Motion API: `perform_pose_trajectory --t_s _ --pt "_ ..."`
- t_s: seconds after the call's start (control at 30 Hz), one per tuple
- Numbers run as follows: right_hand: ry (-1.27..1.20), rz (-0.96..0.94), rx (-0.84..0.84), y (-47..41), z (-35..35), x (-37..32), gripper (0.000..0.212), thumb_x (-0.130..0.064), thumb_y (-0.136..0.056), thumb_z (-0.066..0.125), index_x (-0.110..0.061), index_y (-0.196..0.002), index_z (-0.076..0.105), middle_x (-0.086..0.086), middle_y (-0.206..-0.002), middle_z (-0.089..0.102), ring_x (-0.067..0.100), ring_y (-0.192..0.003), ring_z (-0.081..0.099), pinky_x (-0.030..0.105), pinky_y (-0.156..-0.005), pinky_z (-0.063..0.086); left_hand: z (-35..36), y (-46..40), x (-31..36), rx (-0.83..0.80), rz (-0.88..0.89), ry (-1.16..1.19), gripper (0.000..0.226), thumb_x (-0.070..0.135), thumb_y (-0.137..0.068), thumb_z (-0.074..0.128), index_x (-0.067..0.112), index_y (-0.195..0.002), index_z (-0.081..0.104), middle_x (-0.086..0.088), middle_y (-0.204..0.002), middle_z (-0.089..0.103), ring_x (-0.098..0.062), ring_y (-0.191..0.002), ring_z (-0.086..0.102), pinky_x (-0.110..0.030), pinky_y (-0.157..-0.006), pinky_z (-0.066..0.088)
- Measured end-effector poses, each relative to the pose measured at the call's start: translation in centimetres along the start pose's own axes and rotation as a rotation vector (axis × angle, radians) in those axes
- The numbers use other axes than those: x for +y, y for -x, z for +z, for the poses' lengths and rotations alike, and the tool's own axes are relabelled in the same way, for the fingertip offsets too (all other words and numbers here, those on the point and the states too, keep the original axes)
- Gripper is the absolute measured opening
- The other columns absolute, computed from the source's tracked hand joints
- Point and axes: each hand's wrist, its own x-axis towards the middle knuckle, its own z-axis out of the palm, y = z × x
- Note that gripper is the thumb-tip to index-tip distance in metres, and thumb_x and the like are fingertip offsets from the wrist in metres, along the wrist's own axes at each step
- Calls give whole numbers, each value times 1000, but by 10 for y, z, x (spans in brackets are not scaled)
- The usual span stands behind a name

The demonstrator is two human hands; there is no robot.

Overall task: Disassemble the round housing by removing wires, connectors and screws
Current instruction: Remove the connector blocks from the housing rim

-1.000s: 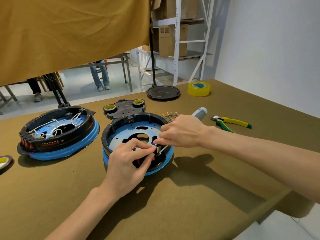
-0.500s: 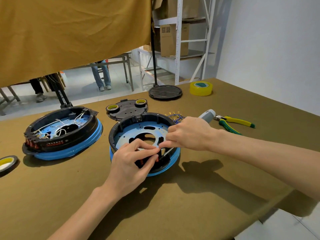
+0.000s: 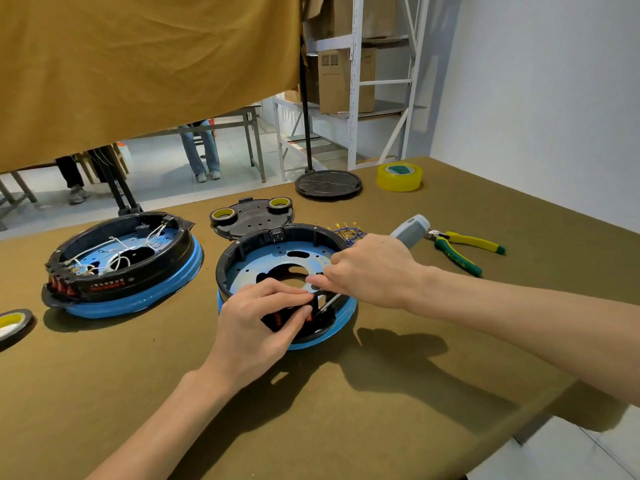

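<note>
Currently both forearms reach in from the near edge and meet over the near rim of the round housing [image 3: 273, 261], which sits mid-table on the olive cloth [image 3: 346, 410]. Left hand [image 3: 258, 323] is palm-down, fingers curled, thumb and forefinger pinching the black connector block [image 3: 322, 315] at the near rim; red terminals show just under the fingertips. Right hand [image 3: 370, 268] comes in from the right, fingers curled tight round a screwdriver [image 3: 410, 228]: grey handle sticks out behind the knuckles, metal shaft angles down to the block, tip right beside the left fingertips.

Counts: two round housings. The worked one is stripped inside; the second housing [image 3: 121, 265], to the left and well apart, has white wires in it. One black cover plate [image 3: 252, 216] behind, with two tape rolls on it. One yellow tape roll [image 3: 399, 176] far right, one more roll [image 3: 12, 322] at the left edge. One pair of pliers [image 3: 464, 249] right of the screwdriver. One loose wire bundle [image 3: 349, 230] with yellow terminals, just behind the right hand.
</note>
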Motion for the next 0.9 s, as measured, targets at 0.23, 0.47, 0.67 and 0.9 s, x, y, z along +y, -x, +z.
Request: perform_pose_trajectory --t_s 0.23,0.47,0.67,0.9 --pt "-35 28 80 1 5 0 65 -43 -110 22 -18 -58 53 -8 -54 45 19 -40 48 26 -40 34 0 -1 -1 -6 8 15 27 39 -90 68 22 -107 80 11 -103 75 -4 -99 70 -38 -82 61" --pt "-116 -2 142 3 10 3 58 -37 -110 32 -16 -58 49 -5 -54 42 18 -38 42 27 -39 29 1 -1 -2 -10 8 28 26 39 -91 68 23 -106 81 12 -102 75 -6 -97 69 -40 -79 60" --pt "-196 56 219 6 14 1 62 -37 -110 28 -18 -56 50 -7 -52 43 16 -37 39 26 -37 26 1 -2 -1 -16 -1 32 27 41 -90 68 23 -105 81 13 -101 75 -6 -97 69 -40 -80 60" --pt "-379 211 375 31 31 -12 42 -32 -109 35 -11 -92 67 5 -96 60 13 -48 44 28 -41 41 -1 -2 1 3 -10 44 28 43 -89 67 23 -104 81 13 -100 75 -4 -97 69 -40 -79 60"
